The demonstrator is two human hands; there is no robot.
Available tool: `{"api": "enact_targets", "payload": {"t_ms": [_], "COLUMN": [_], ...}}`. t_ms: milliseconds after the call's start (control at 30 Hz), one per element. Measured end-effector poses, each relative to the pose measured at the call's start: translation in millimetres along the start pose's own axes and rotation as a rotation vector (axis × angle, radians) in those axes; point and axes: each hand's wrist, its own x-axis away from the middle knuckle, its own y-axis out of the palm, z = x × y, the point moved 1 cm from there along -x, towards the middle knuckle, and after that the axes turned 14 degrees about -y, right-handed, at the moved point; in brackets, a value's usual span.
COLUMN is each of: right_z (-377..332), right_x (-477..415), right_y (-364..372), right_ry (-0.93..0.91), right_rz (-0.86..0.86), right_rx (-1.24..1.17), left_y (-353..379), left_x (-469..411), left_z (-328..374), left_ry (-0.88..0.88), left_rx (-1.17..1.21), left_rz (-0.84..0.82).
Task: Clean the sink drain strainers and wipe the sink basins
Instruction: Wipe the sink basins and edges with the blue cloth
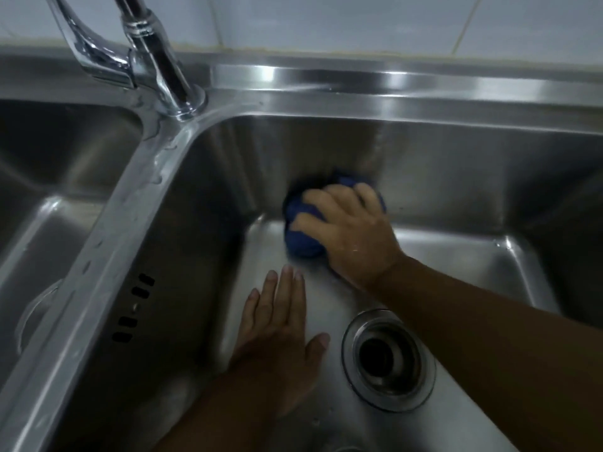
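Observation:
My right hand (352, 233) presses a bunched blue cloth (301, 238) against the far wall and floor corner of the right steel basin (456, 177). My left hand (280, 334) lies flat on the basin floor with fingers spread, holding nothing, just left of the drain. The drain opening (388, 357) in this basin is a chrome ring around a dark hole; no strainer basket shows in it. The left basin (65, 207) is partly in view, with the curved edge of its drain (36, 308) at the lower left.
A chrome faucet (153, 66) rises from the divider between the basins, with water drops around its base. Overflow slots (133, 308) pierce the right basin's left wall. A pale tiled wall (359, 21) runs behind the sink rim.

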Motion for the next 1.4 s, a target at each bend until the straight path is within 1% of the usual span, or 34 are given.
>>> {"api": "enact_targets", "payload": {"t_ms": [100, 133, 200, 267, 300, 333, 433, 533, 600, 667, 767, 833, 900, 967, 1033, 1100, 1167, 1300, 1333, 1367, 1400], "right_z": [35, 44, 53, 49, 44, 36, -3, -33, -23, 6, 32, 17, -10, -27, -23, -15, -12, -31, -37, -46, -57], "right_x": [56, 77, 115, 138, 145, 150, 169, 185, 187, 178, 166, 173, 187, 194, 189, 163, 128, 61, 46, 32, 21], "right_y": [-15, -21, -32, -36, -37, -39, -48, -58, -54, -44, -31, -37, -53, -65, -63, -48, -28, 12, 16, 17, 16], "right_ry": [0.209, 0.309, 0.589, 0.924, 1.051, 1.11, 1.05, 1.009, 0.948, 0.906, 0.965, 0.947, 0.893, 0.876, 0.885, 0.883, 0.851, 0.717, 0.687, 0.641, 0.577], "right_rz": [-0.023, -0.03, -0.074, -0.13, -0.16, -0.197, -0.303, -0.399, -0.461, -0.483, -0.511, -0.525, -0.543, -0.621, -0.68, -0.633, -0.545, -0.468, -0.465, -0.463, -0.464], "right_rx": [0.026, 0.05, 0.02, -0.095, -0.141, -0.167, -0.134, -0.11, -0.102, -0.077, -0.125, -0.141, -0.178, -0.245, -0.281, -0.305, -0.327, -0.343, -0.347, -0.357, -0.379], "left_y": [4, 5, 7, 8, 8, 8, 5, 5, 7, 9, 10, 7, 4, -9, -32, -63, -94, -141, -148, -154, -158], "left_x": [1, 2, 2, 2, 2, 2, 3, 4, 4, 3, 4, 5, 5, 7, 15, 35, 65, 117, 123, 126, 127], "left_z": [-1, -2, -2, -1, 0, 1, 1, 2, 0, 0, 1, 1, 1, 0, 3, 1, -6, -29, -35, -40, -45], "left_ry": [0.02, 0.025, 0.029, 0.02, 0.012, 0.005, 0.0, 0.0, 0.01, 0.017, 0.024, 0.021, 0.017, 0.029, 0.03, 0.011, 0.049, 0.19, 0.182, 0.15, 0.099], "left_rx": [-0.011, 0.001, 0.009, -0.009, -0.011, -0.006, 0.02, 0.052, 0.058, 0.078, 0.089, 0.09, 0.078, 0.086, 0.126, 0.129, 0.066, -0.003, -0.024, -0.059, -0.084], "left_rz": [0.062, 0.075, 0.101, 0.134, 0.135, 0.126, 0.097, 0.109, 0.131, 0.169, 0.17, 0.167, 0.129, 0.063, 0.022, 0.063, 0.142, 0.425, 0.476, 0.493, 0.477]}}
